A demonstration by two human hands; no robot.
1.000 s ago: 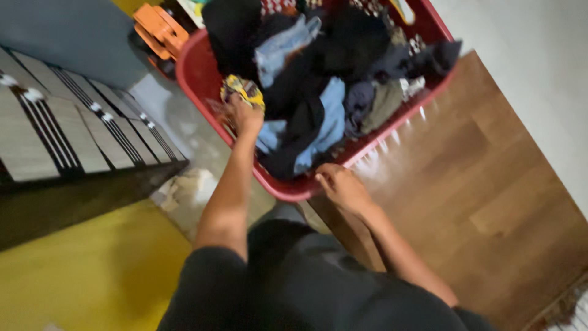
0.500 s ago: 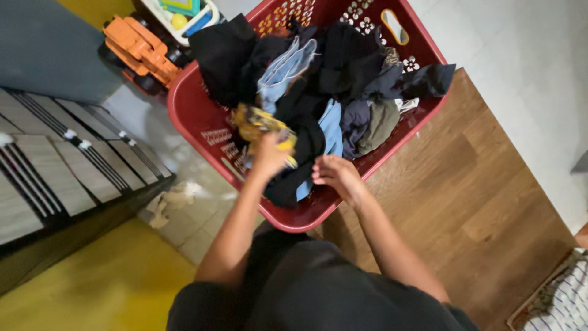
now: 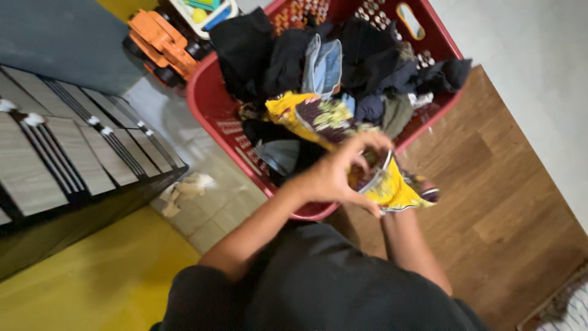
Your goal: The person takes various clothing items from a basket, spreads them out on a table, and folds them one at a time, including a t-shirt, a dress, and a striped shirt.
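I see both hands pinching the yellow patterned cloth (image 3: 343, 122): my left hand (image 3: 334, 178) nearer me, my right hand (image 3: 383, 184) mostly hidden beneath; the cloth trails up-left into the red laundry basket (image 3: 211, 104).

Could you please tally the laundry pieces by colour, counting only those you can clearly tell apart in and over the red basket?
Yellow patterned cloth, held in both hands: 1
Light blue denim piece: 1
Olive-grey piece: 1
Black or dark navy pieces: pile too tangled to count
Total clearly told apart: 3, all at the red basket.
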